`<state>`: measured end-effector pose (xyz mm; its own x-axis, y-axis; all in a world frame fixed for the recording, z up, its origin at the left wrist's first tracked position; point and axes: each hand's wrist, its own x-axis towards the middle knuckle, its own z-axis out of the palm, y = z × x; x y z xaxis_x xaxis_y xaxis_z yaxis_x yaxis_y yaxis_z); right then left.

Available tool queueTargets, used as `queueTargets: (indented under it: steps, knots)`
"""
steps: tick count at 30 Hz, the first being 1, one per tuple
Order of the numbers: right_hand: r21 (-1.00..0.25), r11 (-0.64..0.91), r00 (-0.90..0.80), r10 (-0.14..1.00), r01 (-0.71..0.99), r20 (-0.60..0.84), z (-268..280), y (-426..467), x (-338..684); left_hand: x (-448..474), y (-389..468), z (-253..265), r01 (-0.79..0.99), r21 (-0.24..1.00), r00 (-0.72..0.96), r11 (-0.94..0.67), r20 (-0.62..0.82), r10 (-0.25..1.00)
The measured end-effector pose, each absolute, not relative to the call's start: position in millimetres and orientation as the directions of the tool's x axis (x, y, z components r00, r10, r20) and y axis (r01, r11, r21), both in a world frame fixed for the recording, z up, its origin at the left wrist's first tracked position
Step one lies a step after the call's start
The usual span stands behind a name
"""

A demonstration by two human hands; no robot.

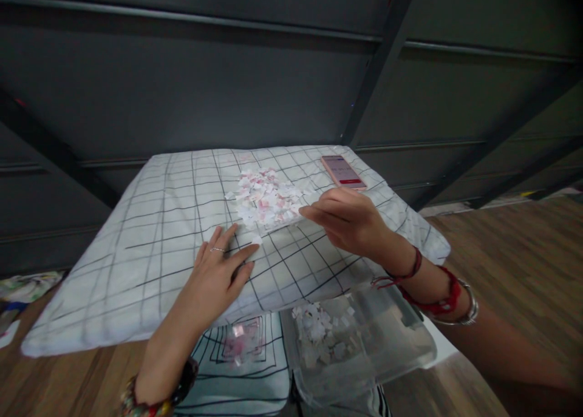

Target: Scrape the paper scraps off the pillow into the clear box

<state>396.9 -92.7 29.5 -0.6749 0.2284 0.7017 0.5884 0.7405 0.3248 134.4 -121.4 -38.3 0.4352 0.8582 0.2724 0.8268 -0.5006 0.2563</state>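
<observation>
A pile of small white and pink paper pieces [266,195] lies on a white cloth with a black grid pattern [173,223]. My left hand [218,271] rests on the cloth just in front of the pile, fingers spread. Near its index fingertip is a loose white piece [257,240]. At the pile's right edge, the fingers of my right hand [346,220] are pinched together. A thin pale edge runs from the pile toward these fingertips; whether they hold it, I cannot tell.
A phone [344,172] with its screen lit lies at the cloth's back right. Below the table's front edge, a clear plastic bin [392,350] holds more paper pieces. Left of it, a clear pink-tinted packet [241,344] lies on a patterned surface. Dark panels [204,83] rise behind.
</observation>
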Motion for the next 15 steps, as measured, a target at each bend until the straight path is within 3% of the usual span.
queueTargets:
  steps: [3, 8, 15]
  knots:
    - [0.275, 0.753, -0.654, 0.259, 0.597, 0.710, 29, -89, 396, 133, -122, -40, 0.822, 0.278, 0.419, -0.497, 0.296, 0.858]
    - [0.321, 0.720, -0.678, 0.276, 0.615, 0.681, 27, -87, 395, 132, -119, -48, 0.839, 0.311, 0.329, -0.447, 0.363, 0.872]
    - [0.329, 0.704, -0.691, 0.313, 0.629, 0.651, 33, -90, 398, 140, -111, -49, 0.902, 0.166, 0.349, -0.398, 0.261, 0.900]
